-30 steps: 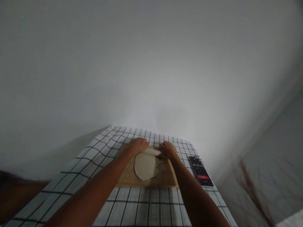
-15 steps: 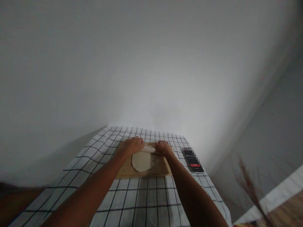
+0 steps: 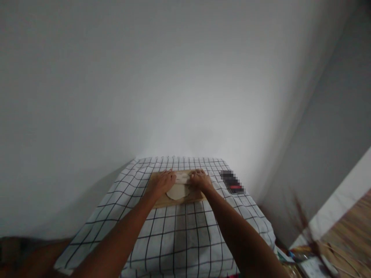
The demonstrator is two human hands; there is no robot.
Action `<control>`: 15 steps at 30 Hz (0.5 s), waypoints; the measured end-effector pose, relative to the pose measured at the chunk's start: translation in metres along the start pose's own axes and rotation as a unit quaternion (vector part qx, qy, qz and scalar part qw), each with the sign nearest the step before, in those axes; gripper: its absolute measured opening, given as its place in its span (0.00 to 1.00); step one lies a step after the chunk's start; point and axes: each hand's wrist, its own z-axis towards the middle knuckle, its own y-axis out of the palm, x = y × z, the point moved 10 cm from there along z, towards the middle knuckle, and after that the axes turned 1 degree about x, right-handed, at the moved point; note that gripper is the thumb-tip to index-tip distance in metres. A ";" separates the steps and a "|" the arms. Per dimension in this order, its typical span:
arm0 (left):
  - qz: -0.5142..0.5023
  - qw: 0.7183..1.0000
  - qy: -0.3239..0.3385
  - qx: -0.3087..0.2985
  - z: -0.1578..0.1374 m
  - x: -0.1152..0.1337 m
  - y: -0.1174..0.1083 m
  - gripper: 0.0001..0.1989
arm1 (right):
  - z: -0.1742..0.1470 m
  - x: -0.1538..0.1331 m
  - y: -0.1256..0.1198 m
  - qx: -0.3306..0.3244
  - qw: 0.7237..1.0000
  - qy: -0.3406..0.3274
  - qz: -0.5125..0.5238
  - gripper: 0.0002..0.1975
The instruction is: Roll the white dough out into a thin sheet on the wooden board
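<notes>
— Where were your hands?

— Both out in front of me on the wooden board. My left hand lay palm down, fingers together and flat, on the left end of the pale rolling pin. My right hand did the same at the right end. Neither was wrapped around it; both pressed on top, as far as I could make out at that distance.

— And the dough?

— The flattened dough lay on the board, between my wrists and just nearer to me than the pin. Its far edge ran under the pin, touching it. Outline uneven, roughly round; right side looked ragged, though the view was too small and dim to be sure.

— What was the board on?

— The white cloth with black grid lines, which covered the whole table. Board sat toward the far end, close to the wall.

— Anything else on the cloth?

— A dark phone to the right of the board, near my right hand but apart from it, a red patch at its near end. Floor clutter at lower right, too blurred to name.
</notes>
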 end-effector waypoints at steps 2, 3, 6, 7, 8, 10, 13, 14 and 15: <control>0.002 1.000 0.009 0.003 -0.008 0.003 -0.005 0.16 | -0.009 -0.003 -0.002 0.006 1.000 0.006 -0.002 0.17; -0.001 1.000 0.017 0.008 -0.012 0.006 -0.008 0.16 | -0.013 -0.004 -0.003 0.010 1.000 0.012 -0.003 0.16; -0.022 0.999 0.039 0.021 -0.029 0.015 -0.020 0.17 | -0.027 -0.005 -0.002 0.037 0.999 0.020 0.002 0.18; -0.033 0.998 0.038 0.028 -0.036 0.016 -0.023 0.17 | -0.033 -0.006 -0.002 0.050 0.999 0.016 0.007 0.19; -0.041 0.998 0.041 0.035 -0.044 0.018 -0.027 0.17 | -0.039 -0.007 -0.002 0.062 0.998 0.011 0.016 0.20; -0.046 0.995 0.056 0.061 -0.062 0.023 -0.033 0.16 | -0.053 -0.011 -0.001 0.087 0.995 -0.006 0.042 0.20; -0.029 0.988 0.110 0.105 -0.091 0.036 -0.039 0.14 | -0.075 -0.015 -0.002 0.120 0.989 -0.025 0.077 0.20; -0.025 0.985 0.125 0.116 -0.099 0.039 -0.041 0.14 | -0.081 -0.017 -0.002 0.128 0.988 -0.028 0.083 0.20; -0.025 0.983 0.133 0.126 -0.105 0.042 -0.043 0.15 | -0.087 -0.018 -0.002 0.135 0.987 -0.027 0.088 0.19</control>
